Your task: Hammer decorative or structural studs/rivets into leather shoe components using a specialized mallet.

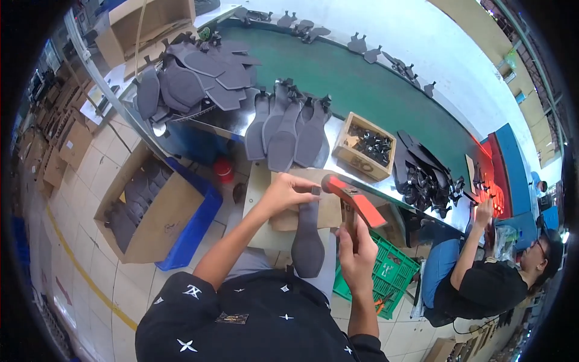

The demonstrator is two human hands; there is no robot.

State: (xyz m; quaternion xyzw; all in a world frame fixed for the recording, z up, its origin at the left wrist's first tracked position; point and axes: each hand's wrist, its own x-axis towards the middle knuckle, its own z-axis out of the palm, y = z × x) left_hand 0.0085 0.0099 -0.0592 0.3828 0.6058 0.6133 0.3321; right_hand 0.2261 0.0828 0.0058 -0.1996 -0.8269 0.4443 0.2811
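Observation:
Between the thumb and fingers of my left hand point(288, 194) is a small dark squarish heel piece point(315, 190), at the narrow end of a dark grey shoe sole point(308, 241). The sole's wide end points toward my body, over my lap. My right hand point(359, 252) is wrapped around the handle of a hammer with an orange-red head point(359, 202). The hammer's round face point(327, 183) is close beside the heel piece; whether they touch, I cannot tell. Under the sole's narrow end lies a brown work pad point(286, 221) on a pale board.
Heeled soles point(283, 136) stand ahead, and a large pile point(199, 75) sits further left. A wooden box point(367, 148) holds small black parts. Behind runs a green conveyor belt point(356, 78). A cardboard box point(154, 223) and green crate point(386, 277) flank me. At right sits a co-worker point(482, 283).

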